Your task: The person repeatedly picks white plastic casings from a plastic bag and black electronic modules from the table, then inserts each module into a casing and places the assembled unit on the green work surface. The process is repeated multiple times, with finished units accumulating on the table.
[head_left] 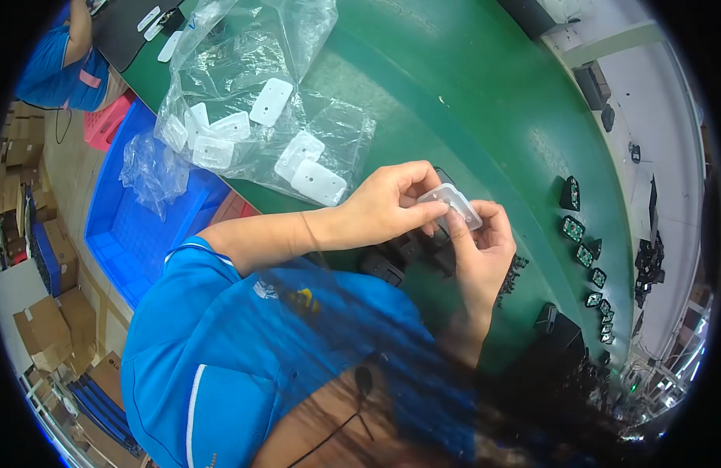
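Observation:
A whitish translucent plate (471, 213), rectangular with rounded corners, is held up over the green table between my two hands. My left hand (388, 204) grips its near-left side, thumb lying across the face. From the right, my right hand (489, 248) pinches it with the thumb against the plate. Behind and below the hands are dark parts, partly hidden, among them a black housing (382, 267). To the left, several similar white plates, one of them a loose plate (271, 102), lie on a clear plastic bag (341, 129).
Small black housings with green circuit boards (573, 228) stand in a row along the table's right side. Small black pieces (515, 274) lie beside my right wrist. A blue bin (115, 226) with crumpled clear plastic stands left of the table. Another person (60, 66) sits at the far left.

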`<state>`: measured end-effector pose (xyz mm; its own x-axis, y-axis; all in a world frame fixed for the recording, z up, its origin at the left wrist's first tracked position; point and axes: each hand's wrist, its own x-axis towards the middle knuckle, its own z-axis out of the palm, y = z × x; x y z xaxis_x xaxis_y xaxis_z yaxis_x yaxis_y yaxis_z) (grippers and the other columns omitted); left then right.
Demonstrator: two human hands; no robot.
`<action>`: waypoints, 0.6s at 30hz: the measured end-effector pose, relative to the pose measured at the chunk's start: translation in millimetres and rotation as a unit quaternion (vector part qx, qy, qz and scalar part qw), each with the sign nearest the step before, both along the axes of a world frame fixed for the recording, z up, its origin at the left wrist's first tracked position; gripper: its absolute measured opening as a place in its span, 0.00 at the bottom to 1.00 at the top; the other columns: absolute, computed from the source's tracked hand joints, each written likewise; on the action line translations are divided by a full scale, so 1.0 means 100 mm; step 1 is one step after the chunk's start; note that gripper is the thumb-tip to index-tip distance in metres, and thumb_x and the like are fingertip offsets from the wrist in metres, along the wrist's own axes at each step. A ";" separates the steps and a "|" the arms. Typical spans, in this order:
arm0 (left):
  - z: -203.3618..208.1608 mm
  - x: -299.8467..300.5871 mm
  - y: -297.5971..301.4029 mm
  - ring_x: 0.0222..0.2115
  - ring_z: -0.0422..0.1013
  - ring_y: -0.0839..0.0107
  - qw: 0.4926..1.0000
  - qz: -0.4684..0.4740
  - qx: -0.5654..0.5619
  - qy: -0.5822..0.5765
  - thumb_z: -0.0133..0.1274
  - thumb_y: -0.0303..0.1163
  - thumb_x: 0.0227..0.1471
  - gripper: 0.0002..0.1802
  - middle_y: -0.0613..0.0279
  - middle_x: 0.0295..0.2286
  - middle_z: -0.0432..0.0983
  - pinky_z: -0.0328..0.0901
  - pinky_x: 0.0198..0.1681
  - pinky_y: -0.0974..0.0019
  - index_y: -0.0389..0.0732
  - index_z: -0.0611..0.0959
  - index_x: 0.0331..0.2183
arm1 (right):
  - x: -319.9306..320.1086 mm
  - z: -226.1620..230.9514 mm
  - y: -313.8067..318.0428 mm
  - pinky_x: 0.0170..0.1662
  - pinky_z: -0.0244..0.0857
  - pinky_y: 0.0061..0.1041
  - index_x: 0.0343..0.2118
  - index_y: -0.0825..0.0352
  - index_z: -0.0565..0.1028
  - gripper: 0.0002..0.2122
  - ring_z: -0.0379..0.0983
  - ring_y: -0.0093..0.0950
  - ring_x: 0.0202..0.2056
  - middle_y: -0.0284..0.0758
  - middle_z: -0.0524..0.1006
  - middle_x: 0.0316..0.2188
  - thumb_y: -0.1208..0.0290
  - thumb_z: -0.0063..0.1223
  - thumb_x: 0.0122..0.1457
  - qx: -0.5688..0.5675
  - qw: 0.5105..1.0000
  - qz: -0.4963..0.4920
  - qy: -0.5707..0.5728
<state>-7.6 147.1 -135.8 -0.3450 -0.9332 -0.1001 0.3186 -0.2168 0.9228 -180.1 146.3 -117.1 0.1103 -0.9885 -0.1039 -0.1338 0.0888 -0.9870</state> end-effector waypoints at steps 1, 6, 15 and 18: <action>0.02 0.01 -0.02 0.30 0.73 0.76 1.000 -0.014 -0.004 -0.004 0.48 0.26 0.57 0.07 0.59 0.31 0.73 0.69 0.35 0.73 0.33 0.73 0.36 | 0.00 0.01 -0.01 0.24 0.52 0.10 0.31 0.69 0.72 0.08 0.59 0.09 0.24 0.23 0.68 0.26 0.75 0.60 0.52 -0.021 1.000 -0.001 0.011; -0.02 0.06 -0.09 0.29 0.76 0.73 0.999 -0.022 0.026 0.007 0.43 0.25 0.58 0.13 0.57 0.33 0.75 0.70 0.35 0.72 0.30 0.73 0.44 | -0.04 -0.02 -0.07 0.27 0.57 0.11 0.32 0.68 0.71 0.08 0.64 0.11 0.26 0.25 0.71 0.27 0.76 0.60 0.52 0.021 1.000 0.006 -0.009; -0.11 0.15 -0.80 0.18 0.70 0.77 0.985 0.000 -0.056 -0.165 0.44 0.25 0.57 0.09 0.60 0.24 0.74 0.66 0.21 0.73 0.35 0.73 0.40 | -0.35 -0.15 -0.64 0.34 0.60 0.17 0.38 0.66 0.72 0.15 0.65 0.17 0.31 0.28 0.70 0.30 0.72 0.64 0.47 -0.132 0.988 -0.048 0.065; -0.14 0.17 -1.22 0.15 0.69 0.75 0.962 -0.021 -0.110 -0.249 0.45 0.26 0.56 0.05 0.60 0.20 0.73 0.64 0.18 0.70 0.37 0.72 0.36 | -1.19 -0.23 -1.24 0.42 0.61 0.32 0.33 0.64 0.75 0.12 0.67 0.32 0.38 0.33 0.72 0.34 0.63 0.60 0.50 -0.317 0.825 -0.159 0.440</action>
<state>9.9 25.6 -149.5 -0.3426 -0.9373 -0.0646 -0.1805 -0.0019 0.9836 -298.8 22.8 -140.1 -0.0074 -0.8390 0.5441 -0.8929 -0.2394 -0.3812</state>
